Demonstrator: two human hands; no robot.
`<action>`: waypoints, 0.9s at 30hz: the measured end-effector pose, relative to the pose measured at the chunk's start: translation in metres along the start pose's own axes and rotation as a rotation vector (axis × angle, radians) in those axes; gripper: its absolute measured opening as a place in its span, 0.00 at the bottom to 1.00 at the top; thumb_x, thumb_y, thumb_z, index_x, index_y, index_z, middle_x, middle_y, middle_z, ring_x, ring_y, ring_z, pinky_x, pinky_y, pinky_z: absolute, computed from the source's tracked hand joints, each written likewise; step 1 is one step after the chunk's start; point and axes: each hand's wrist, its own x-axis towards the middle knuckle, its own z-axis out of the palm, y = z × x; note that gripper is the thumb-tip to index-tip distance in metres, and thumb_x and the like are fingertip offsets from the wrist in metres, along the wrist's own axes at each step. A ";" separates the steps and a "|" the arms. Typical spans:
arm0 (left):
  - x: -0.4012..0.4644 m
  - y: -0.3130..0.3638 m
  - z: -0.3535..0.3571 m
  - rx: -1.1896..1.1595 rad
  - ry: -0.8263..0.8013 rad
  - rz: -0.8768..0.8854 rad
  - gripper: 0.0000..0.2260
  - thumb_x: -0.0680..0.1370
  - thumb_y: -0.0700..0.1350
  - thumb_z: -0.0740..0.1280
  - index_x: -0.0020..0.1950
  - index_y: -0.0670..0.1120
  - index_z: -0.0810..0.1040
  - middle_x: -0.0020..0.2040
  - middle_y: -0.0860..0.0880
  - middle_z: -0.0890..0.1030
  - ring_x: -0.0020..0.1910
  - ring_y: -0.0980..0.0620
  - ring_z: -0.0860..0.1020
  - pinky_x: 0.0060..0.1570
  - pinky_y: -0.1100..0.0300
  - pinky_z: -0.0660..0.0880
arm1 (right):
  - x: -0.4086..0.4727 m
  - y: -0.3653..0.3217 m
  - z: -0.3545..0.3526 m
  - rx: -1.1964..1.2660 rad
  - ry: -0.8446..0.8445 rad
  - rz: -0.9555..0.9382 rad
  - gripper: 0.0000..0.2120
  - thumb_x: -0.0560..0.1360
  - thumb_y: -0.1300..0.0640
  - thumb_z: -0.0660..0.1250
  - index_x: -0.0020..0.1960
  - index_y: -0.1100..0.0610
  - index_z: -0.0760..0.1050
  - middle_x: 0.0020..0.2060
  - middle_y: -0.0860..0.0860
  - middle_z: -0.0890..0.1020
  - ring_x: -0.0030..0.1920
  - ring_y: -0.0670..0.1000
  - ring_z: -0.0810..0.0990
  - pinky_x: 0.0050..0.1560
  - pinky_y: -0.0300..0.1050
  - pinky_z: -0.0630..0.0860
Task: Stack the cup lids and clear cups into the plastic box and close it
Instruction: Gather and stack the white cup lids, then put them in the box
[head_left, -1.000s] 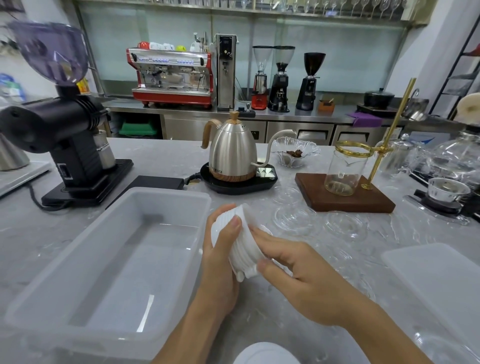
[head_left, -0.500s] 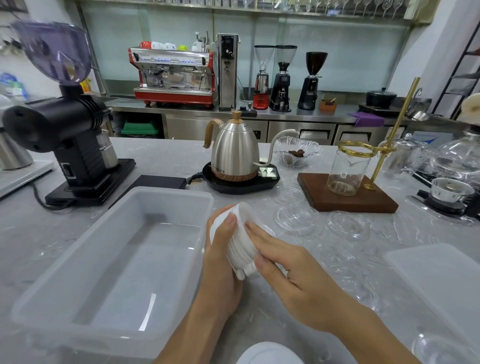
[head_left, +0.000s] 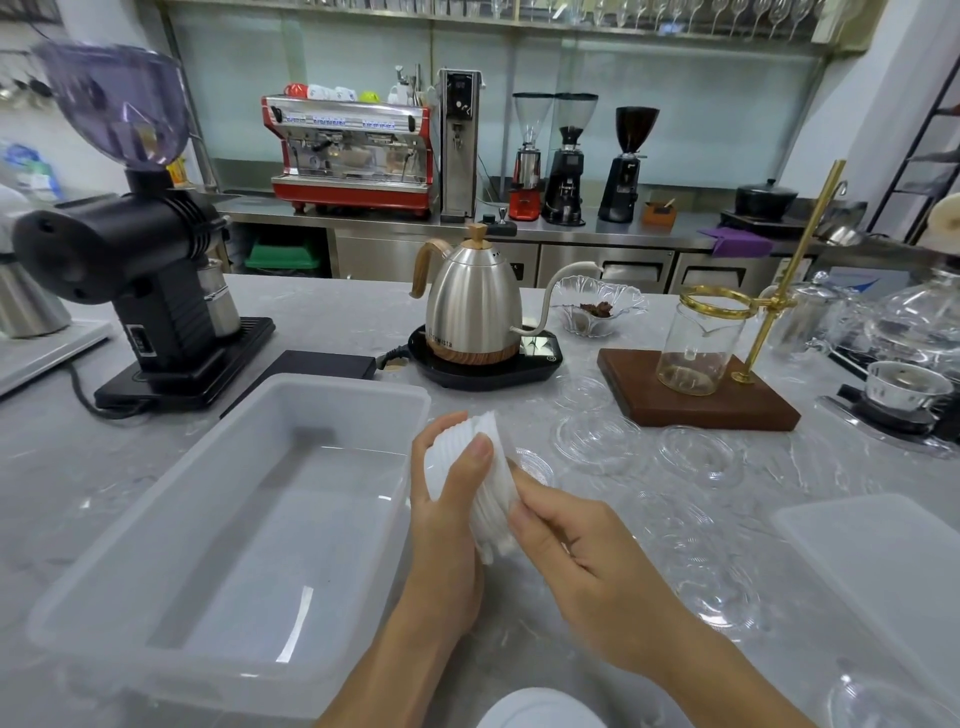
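grey marble counter (head_left: 332, 317), café bar room, both hands' grip pinching white lid stack (head_left: 488, 483), empty plastic box (head_left: 156, 519)

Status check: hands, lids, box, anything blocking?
Left hand and right hand both gripping white lid stack. Plastic box open, empty. Clear lids loose on counter. Path clear.

Grey marble counter (head_left: 322, 322) stretching across foreground, catching soft overhead light. Steel back bench (head_left: 571, 231) running along pale green glass wall (head_left: 717, 119). Red espresso machine (head_left: 353, 153) sitting on bench, three grinders (head_left: 571, 161) standing beside it. Stemware hanging from overhead rack (head_left: 675, 10). Black shelving (head_left: 930, 150) standing at right.
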 end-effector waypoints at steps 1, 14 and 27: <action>0.000 0.001 -0.001 -0.003 -0.004 -0.005 0.31 0.67 0.58 0.74 0.65 0.44 0.74 0.46 0.41 0.78 0.44 0.42 0.78 0.41 0.50 0.77 | -0.001 -0.001 0.000 -0.013 -0.005 -0.015 0.16 0.84 0.63 0.57 0.69 0.60 0.74 0.49 0.28 0.81 0.51 0.30 0.79 0.55 0.27 0.73; 0.001 0.002 -0.006 -0.008 -0.115 -0.101 0.32 0.70 0.58 0.76 0.64 0.39 0.73 0.46 0.40 0.75 0.43 0.42 0.75 0.35 0.55 0.75 | 0.001 0.007 -0.018 -0.092 -0.154 -0.092 0.19 0.83 0.65 0.59 0.73 0.60 0.71 0.75 0.52 0.70 0.77 0.45 0.64 0.76 0.49 0.63; -0.005 0.001 -0.005 0.156 -0.113 0.076 0.27 0.64 0.53 0.78 0.62 0.58 0.75 0.43 0.51 0.81 0.40 0.50 0.80 0.35 0.57 0.78 | 0.000 -0.006 -0.017 0.072 -0.098 -0.028 0.19 0.81 0.65 0.60 0.41 0.44 0.74 0.35 0.31 0.76 0.37 0.36 0.73 0.44 0.28 0.68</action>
